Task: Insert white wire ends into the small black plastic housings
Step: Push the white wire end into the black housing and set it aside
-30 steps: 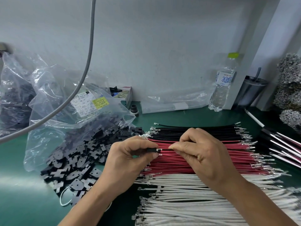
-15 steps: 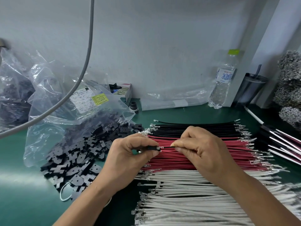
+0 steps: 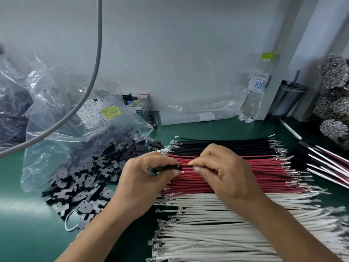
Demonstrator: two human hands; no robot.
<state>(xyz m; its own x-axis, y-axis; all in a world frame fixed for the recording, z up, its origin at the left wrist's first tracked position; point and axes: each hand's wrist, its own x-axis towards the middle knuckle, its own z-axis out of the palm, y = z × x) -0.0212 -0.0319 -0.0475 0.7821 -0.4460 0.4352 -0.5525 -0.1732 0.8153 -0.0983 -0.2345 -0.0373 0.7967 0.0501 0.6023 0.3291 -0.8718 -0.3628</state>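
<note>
- My left hand [image 3: 145, 183] pinches a small black plastic housing [image 3: 171, 168] between thumb and curled fingers, over the near-left edge of the row of red wires [image 3: 264, 178]; that row is my landmark
- My right hand [image 3: 224, 174] has thumb and forefinger closed on a thin wire at the housing's right end; whether that wire is white I cannot tell, since my fingers hide it; its tip meets the housing mouth, and how deep it sits I cannot tell either
- Both hands hover above the red row, their fingertips nearly touching at the housing
- The row of white wires with metal terminals [image 3: 217, 233] lies just nearer to me than the red row, under my right forearm; the row of black wires [image 3: 217, 146] lies just beyond it
- Left of the red row a loose heap of flat black plastic housings [image 3: 83, 178] spills from a clear plastic bag with a paper label [image 3: 56, 114] onto the green bench mat [image 3: 22, 224]
- Beyond the red row, against the wall, stands a clear water bottle with a green cap [image 3: 255, 91]; a dark tumbler with a straw [image 3: 287, 99] stands just right of it
- A grey cable [image 3: 94, 69] hangs in a curve above the bag
</note>
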